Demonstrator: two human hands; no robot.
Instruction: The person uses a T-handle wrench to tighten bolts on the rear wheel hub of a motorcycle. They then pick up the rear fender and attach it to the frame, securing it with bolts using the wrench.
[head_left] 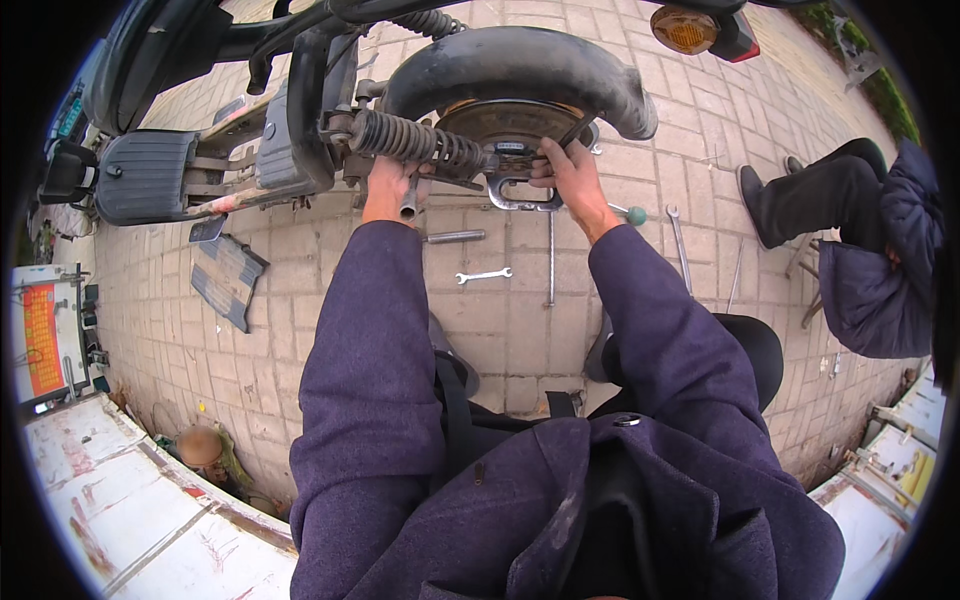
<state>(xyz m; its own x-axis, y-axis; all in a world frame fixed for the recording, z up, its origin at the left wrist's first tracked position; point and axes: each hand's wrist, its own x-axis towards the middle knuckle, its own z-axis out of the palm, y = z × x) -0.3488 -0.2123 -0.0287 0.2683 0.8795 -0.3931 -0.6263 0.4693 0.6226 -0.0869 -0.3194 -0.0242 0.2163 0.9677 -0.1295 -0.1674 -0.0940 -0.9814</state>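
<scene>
My left hand (pixel 392 182) is closed round a metal tube (pixel 408 205) beneath the coil-spring shock absorber (pixel 405 140) of a dark scooter (pixel 285 150). My right hand (pixel 565 172) is at the wheel hub (pixel 490 122), its fingers curled by a dark bar at the shock's lower end; what they grip is hidden. A silver U-shaped metal piece (pixel 520 201) sits beside that hand, below the hub. The black rear mudguard (pixel 500 65) arches above both hands.
Several tools lie on the paving, including an open-end wrench (pixel 484 275), a bar (pixel 455 236) and a green-handled tool (pixel 635 215), with a loose dark panel (pixel 228 280). A seated person's dark-clothed legs (pixel 820 195) are at the right. White metal surfaces (pixel 140 500) border the lower corners.
</scene>
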